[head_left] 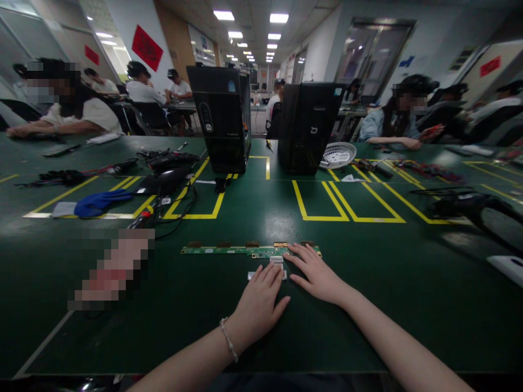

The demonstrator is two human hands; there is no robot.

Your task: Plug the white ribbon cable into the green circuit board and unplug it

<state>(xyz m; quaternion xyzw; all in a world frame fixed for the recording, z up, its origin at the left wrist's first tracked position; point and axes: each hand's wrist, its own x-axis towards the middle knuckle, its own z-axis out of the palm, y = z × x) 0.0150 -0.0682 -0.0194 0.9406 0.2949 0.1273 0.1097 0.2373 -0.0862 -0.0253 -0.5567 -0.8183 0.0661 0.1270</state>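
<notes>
Fingers together, the left hand (261, 302) covered part of a pale piece (251, 276), its grip impossible to tell; the right hand (317, 275), fingers spread, angled left over the circuit board's (218, 250) right end on the surface (392, 261).

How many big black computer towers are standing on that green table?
2: the left black computer tower and the right black computer tower stand side by side, apart, on the green table beyond the long green circuit board. Others may hide behind them.
</notes>
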